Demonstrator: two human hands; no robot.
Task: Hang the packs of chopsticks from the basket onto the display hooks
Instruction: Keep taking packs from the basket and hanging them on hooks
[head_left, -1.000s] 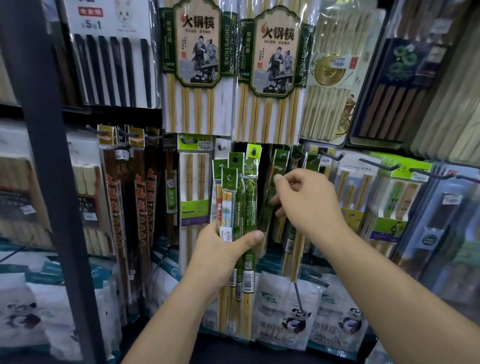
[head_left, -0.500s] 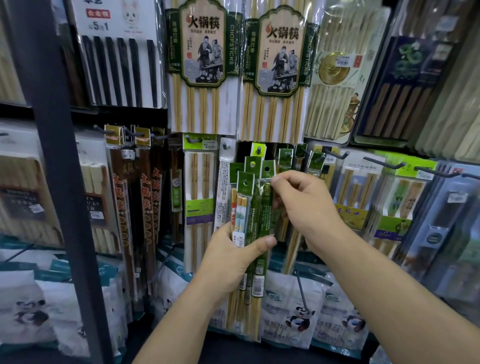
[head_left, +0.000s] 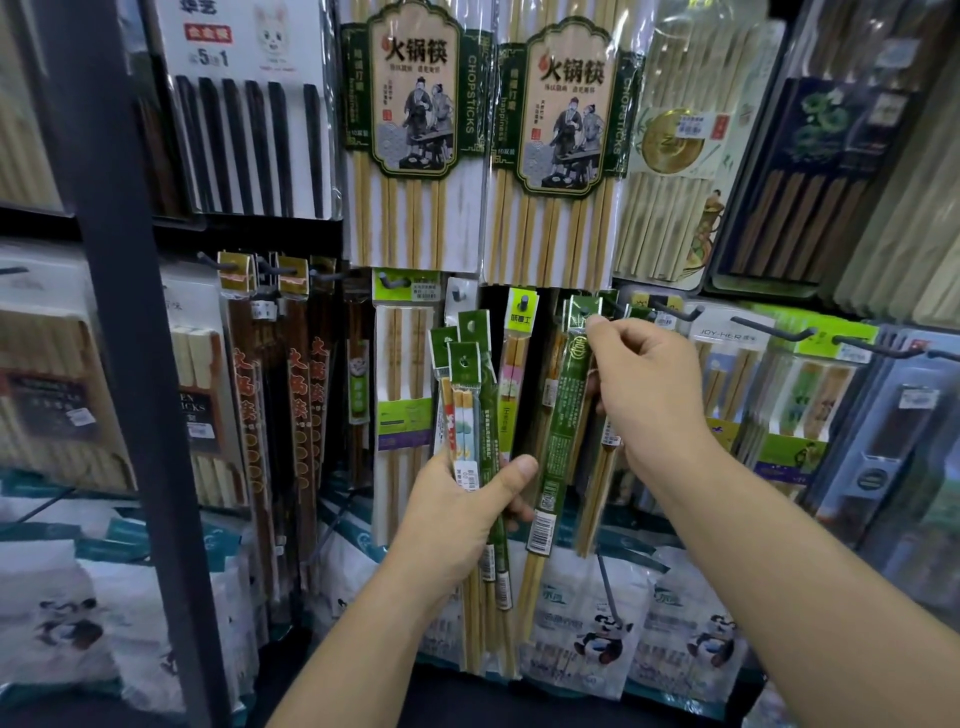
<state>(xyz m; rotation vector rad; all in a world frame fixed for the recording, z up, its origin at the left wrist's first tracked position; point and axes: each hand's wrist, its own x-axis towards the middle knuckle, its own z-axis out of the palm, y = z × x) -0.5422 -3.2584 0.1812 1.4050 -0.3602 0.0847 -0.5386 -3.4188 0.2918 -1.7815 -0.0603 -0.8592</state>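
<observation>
Crowded display hooks (head_left: 675, 313); left grip (head_left: 457, 512) clasps several packs (head_left: 465, 374), right grip (head_left: 649, 395) pinches one green pack (head_left: 563, 415).

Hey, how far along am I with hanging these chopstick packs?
Partway. Done: hanging packs with green tops already sit behind the one you're placing. In hand: your right hand pinches the top of a green pack at a hook; I can't tell if it's threaded. Left to do: your left hand grips a few spare packs. The basket is out of view.
</observation>
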